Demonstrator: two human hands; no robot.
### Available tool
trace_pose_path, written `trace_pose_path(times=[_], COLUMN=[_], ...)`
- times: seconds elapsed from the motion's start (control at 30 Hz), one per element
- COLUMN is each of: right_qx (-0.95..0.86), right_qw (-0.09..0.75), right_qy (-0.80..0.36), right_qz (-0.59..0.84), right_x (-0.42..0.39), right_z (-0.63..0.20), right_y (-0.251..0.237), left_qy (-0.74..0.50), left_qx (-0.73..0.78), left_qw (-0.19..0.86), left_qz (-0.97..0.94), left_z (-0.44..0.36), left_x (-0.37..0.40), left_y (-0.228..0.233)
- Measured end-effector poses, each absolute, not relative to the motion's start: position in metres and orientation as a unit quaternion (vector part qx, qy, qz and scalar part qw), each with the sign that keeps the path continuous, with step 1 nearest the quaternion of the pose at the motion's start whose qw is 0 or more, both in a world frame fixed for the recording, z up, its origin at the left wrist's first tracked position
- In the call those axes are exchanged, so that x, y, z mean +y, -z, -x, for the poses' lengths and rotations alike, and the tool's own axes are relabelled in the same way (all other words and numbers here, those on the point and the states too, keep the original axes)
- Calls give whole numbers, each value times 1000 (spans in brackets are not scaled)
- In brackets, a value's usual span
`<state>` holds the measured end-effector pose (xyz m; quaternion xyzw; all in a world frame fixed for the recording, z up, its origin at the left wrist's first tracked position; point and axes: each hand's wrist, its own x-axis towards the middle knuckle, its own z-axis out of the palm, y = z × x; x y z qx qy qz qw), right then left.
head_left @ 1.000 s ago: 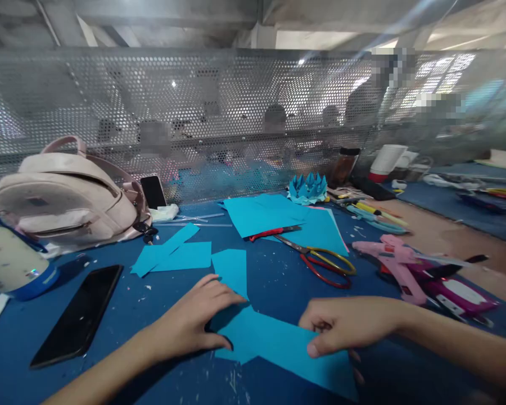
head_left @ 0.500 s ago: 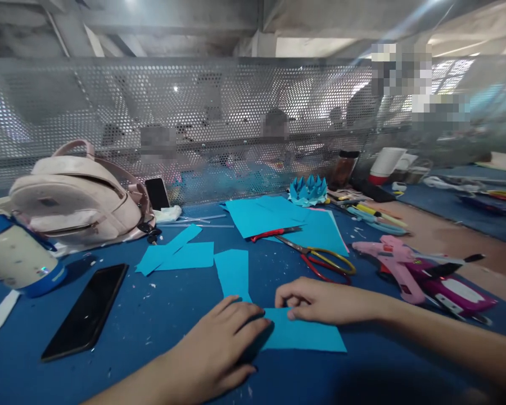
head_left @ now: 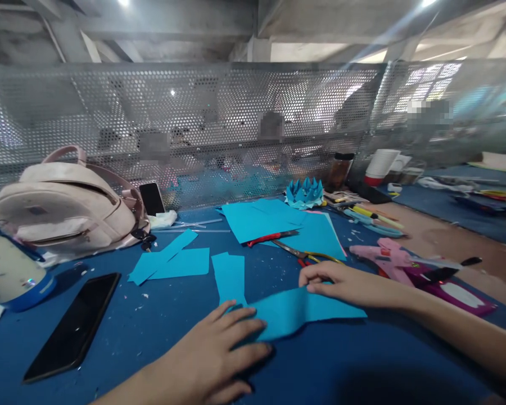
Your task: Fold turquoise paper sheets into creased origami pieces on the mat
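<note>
A strip of blue paper (head_left: 284, 315) lies in front of me, its middle bowed up off the table. My left hand (head_left: 230, 349) rests over its left end with the fingers spread. Thumb and curled fingers of my right hand (head_left: 337, 283) pinch the strip's far edge, toward its right end. Just beyond my left fingertips is a second blue paper piece (head_left: 229, 275), partly hidden by that hand. Farther left, more blue strips (head_left: 181, 263) overlap. Scissors with red and yellow handles (head_left: 297, 252) lie past my right hand, which covers part of them.
A black phone (head_left: 73, 326), a cup (head_left: 14, 273) and a pink backpack (head_left: 67, 208) are at left. Blue sheets (head_left: 261, 216), a red cutter (head_left: 270, 237) and a folded-paper flower (head_left: 304, 194) lie farther back. A pink glue gun (head_left: 383, 256) is at right. A perforated metal screen (head_left: 219, 112) stands behind.
My right hand has moved right and slightly away from me, pulling the strip's edge so the paper bows up. My left hand has stayed on its left end. The view has shifted slightly.
</note>
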<state>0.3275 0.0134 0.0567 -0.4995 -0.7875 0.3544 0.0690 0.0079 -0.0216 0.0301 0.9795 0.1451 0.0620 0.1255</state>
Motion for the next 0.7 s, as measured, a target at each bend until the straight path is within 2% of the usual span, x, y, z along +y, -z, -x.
trace_pose_path(times=[0.13,0.33,0.43,0.7], right_qx=[-746,-672,-671,-689], right_qw=[131,184,199,204], right_qy=[-363,-474,-469,-446], right_qz=[543,538,538,534], right_x=[13,15,18,12], right_z=[-336,-340,-334,-314], right_y=[-51,-41,-43,-57], left_qy=[-42,-76,-58,-73], left_qx=[65,97,105,134], left_qw=[58,-20,-86,-169], left_qz=[-995,-992,-989,-974], left_z=[2,27,30,23], left_x=[-32,-35,-30,12], left_y=[-37,-31,-22,5])
